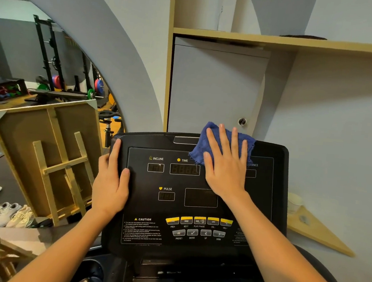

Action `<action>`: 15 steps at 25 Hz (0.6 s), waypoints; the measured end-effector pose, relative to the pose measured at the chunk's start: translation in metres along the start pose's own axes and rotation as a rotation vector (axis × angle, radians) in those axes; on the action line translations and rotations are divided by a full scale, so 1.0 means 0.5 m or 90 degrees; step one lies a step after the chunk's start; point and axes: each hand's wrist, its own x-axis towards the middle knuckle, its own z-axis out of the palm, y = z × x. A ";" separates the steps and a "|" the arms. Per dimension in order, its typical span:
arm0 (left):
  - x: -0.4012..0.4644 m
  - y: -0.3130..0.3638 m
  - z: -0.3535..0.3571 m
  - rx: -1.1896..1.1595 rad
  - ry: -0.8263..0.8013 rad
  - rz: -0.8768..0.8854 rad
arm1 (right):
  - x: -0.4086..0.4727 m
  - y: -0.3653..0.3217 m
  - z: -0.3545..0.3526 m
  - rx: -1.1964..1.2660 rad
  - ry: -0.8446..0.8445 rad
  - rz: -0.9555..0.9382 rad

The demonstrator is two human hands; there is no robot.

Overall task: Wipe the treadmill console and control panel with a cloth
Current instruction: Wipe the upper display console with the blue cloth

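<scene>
The black treadmill console (144,204) fills the middle of the view, with INCLINE, TIME and PULSE displays and a row of yellow buttons (199,221) lower down. A blue cloth (204,145) lies on the console's upper right part, over its top edge. My right hand (224,164) presses flat on the cloth, fingers spread and pointing up. My left hand (110,179) grips the console's left edge, thumb on the panel face, fingers wrapped over the rim.
A grey cabinet door with a lock (241,121) and a wooden shelf (277,39) stand right behind the console. A wooden easel frame (52,159) leans at the left, with shoes (8,213) on the floor. A mirror shows gym racks.
</scene>
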 end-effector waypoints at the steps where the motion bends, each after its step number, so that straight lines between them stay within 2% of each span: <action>1: -0.001 0.000 -0.001 0.000 -0.001 0.002 | -0.002 0.007 -0.001 0.000 0.001 -0.003; 8: -0.002 0.001 -0.002 0.005 -0.001 0.013 | -0.030 0.117 -0.018 -0.024 0.011 0.024; 15: -0.002 0.002 -0.002 0.018 -0.009 -0.011 | -0.062 0.244 -0.033 -0.002 0.013 0.132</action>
